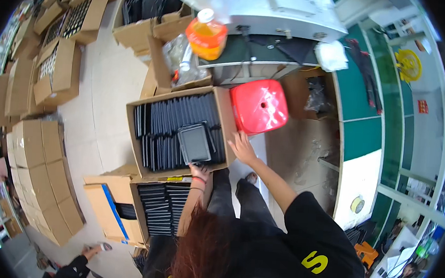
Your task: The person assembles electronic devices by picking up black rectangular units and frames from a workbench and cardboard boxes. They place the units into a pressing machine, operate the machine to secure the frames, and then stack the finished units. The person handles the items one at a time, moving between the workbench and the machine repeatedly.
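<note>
So the left hand (198,171) is down at the near edge of the open box (224,113), and its grip is clamped on the bottom end of a dark flat tablet (195,143) with a grey frame. The tablet lies tilted on top of the rows of black slabs (169,125) packed on edge inside that box, toward its near right part. The right hand (242,148) sits on the box's right wall near the front corner, fingers spread flat and apart, not wrapped around anything as far as I can see. Just past that hand is a red stool (258,106) with shiny plastic over it, touching or nearly touching the box side. A second box (140,205) of the same black slabs sits below the first one, closer to the person's legs. Up top there's an orange drink bottle (206,35) next to a grey machine (272,11) on the table (249,50). Lots of stacked cartons (40,167) run along the left on the floor, and another person's hand (91,251) shows at the bottom left.
</note>
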A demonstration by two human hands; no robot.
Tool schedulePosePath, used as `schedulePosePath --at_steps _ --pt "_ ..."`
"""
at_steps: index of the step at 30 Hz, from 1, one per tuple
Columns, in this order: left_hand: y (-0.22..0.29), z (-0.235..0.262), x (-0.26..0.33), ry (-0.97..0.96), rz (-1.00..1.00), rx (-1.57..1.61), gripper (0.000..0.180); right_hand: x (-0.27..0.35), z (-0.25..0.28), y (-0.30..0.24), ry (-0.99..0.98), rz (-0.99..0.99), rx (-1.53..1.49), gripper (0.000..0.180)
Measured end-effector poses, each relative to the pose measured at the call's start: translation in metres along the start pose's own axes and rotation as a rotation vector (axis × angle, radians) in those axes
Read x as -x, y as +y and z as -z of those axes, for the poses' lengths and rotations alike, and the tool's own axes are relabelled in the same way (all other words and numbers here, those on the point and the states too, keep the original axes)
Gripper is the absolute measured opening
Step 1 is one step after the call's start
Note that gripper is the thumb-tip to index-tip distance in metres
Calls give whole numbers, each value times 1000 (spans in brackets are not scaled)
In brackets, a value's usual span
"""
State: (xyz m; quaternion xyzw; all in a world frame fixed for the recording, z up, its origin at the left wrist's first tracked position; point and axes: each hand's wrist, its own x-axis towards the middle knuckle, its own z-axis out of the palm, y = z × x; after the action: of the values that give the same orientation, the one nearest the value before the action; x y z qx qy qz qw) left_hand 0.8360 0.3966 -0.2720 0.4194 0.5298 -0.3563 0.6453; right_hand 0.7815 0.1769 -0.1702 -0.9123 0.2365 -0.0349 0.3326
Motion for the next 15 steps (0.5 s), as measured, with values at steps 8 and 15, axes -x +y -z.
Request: schedulePosePath --at_steps 8,15 --pt "16 34 2 -53 -279 -396 82 306 83 97 -13 -722 -10 43" --pt "-62 4 44 -356 -223 -1307 42 616 34 99 -193 -1136 -372 39"
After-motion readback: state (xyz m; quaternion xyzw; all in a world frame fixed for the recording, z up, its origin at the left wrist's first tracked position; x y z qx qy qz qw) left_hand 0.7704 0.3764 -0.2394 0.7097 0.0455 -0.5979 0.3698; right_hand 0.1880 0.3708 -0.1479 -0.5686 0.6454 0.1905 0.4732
